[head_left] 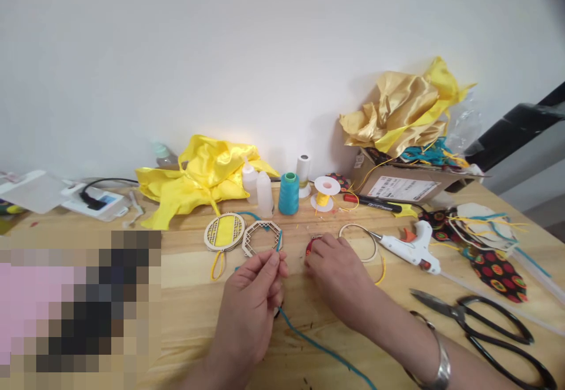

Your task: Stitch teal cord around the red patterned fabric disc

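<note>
My left hand (256, 290) is closed in a pinch on a teal cord (318, 346) that trails back across the wooden table (185, 313) toward me. The cord's upper end runs by an octagonal wooden lattice frame (261, 237) just above my fingers. My right hand (335, 269) is curled with its fingertips on a small red piece (310, 246), mostly hidden by the fingers. A round wooden frame with yellow fabric (224, 231) lies left of the octagon. A thin wooden ring (359, 240) lies right of my right hand.
A white glue gun (408, 247) and black scissors (485, 322) lie to the right. Teal thread cone (288, 193), glue bottles (263, 193), a yellow spool (324, 193), yellow cloth (203, 175) and a cardboard box (406, 185) line the back. A blurred patch covers the lower left.
</note>
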A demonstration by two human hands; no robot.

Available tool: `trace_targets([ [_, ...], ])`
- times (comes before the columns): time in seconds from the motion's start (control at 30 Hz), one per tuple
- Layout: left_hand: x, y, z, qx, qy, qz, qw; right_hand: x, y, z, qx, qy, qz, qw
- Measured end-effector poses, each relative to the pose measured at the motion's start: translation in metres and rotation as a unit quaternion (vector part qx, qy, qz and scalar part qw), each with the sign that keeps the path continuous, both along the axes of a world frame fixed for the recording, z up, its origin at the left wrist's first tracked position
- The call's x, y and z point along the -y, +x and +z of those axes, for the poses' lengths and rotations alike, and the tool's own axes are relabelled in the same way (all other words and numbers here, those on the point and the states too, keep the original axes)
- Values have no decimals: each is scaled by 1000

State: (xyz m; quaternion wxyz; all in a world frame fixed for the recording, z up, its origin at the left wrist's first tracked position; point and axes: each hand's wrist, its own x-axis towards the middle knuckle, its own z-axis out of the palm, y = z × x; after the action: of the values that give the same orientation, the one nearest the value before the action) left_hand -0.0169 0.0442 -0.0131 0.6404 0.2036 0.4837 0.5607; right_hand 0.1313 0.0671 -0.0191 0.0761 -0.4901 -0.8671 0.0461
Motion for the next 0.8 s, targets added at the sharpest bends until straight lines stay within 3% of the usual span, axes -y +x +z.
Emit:
trace_targets([
  [0.17,2,0,-1,4,2,-2,1000,7,-12,-4,82,38,34,995],
  [0.33,2,-1,0,9,-3,1,1000,3,-10,-4,-99,-63,-40,992],
  [0.47,3,-1,-1,22,-6,-9,1000,-12,5,17,-193,-110,-91,971],
  [0.6,4,-1,-4,31,-7,-20,999,-36,16,51,-362,-187,-126,904],
  [0.7,5,-1,-5,32,-12,-21,999,-58,16,77,-483,-229,-119,837],
  [0.8,4,-1,-6,40,-18,-20,999,-80,12,107,-595,-267,-103,751],
])
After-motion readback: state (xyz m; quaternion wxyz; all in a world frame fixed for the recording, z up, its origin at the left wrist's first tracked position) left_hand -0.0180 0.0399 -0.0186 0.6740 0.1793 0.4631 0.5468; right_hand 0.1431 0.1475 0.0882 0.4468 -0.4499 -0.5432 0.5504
